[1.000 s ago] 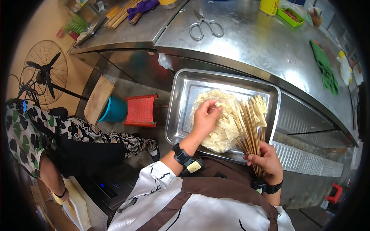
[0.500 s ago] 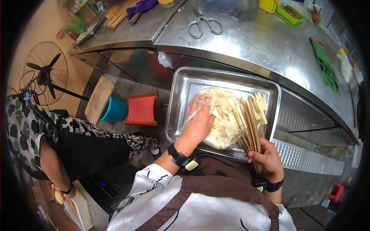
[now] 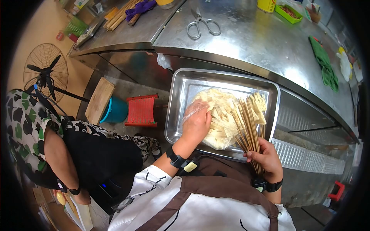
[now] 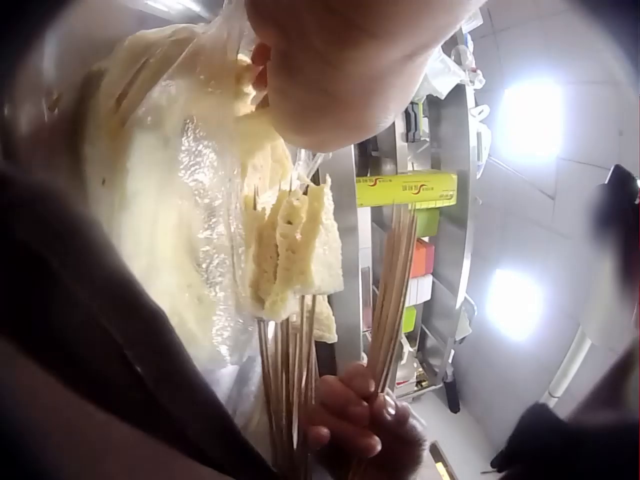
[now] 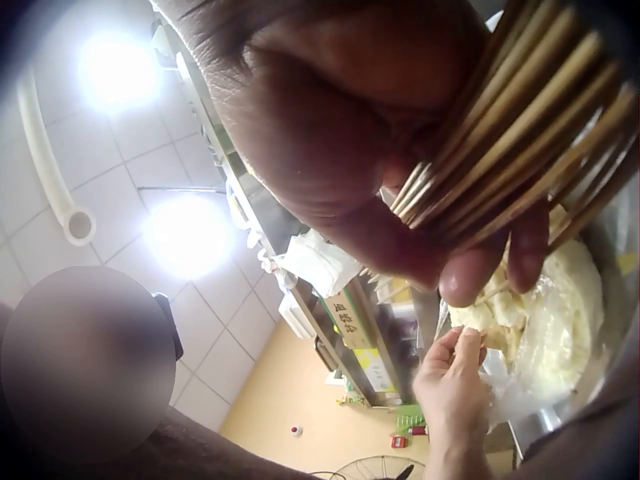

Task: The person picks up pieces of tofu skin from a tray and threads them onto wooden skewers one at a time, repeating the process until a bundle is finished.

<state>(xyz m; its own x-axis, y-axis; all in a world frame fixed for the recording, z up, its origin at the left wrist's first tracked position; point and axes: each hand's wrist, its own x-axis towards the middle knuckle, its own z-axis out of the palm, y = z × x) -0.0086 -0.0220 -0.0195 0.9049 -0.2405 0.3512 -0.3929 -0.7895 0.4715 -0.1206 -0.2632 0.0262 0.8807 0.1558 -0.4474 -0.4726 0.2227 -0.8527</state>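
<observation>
A heap of pale, folded food sheets (image 3: 221, 123) with clear plastic film lies in a metal tray (image 3: 175, 133). My left hand (image 3: 197, 122) is at the heap's left side, film over part of its fingers. In the right wrist view, the left hand's thumb and finger (image 5: 468, 345) pinch at the edge of a pale sheet. Thin wooden sticks (image 3: 248, 125) are gripped low down by my right hand (image 3: 268, 159), their tops fanned out. Folded pale pieces (image 4: 290, 250) sit on some sticks at the tray's right side.
Scissors (image 3: 203, 29), a green cloth (image 3: 324, 65) and a green box (image 3: 288, 14) are on the steel counter (image 3: 250, 46). Left of the tray stand a red stool (image 3: 141, 111), a teal bucket (image 3: 115, 109) and a fan (image 3: 45, 71). Another person (image 3: 69, 142) works at far left.
My left hand has moved from the heap's upper middle to its left side, and film now lies over the fingers. The right hand keeps its grip on the sticks. The other person has shifted.
</observation>
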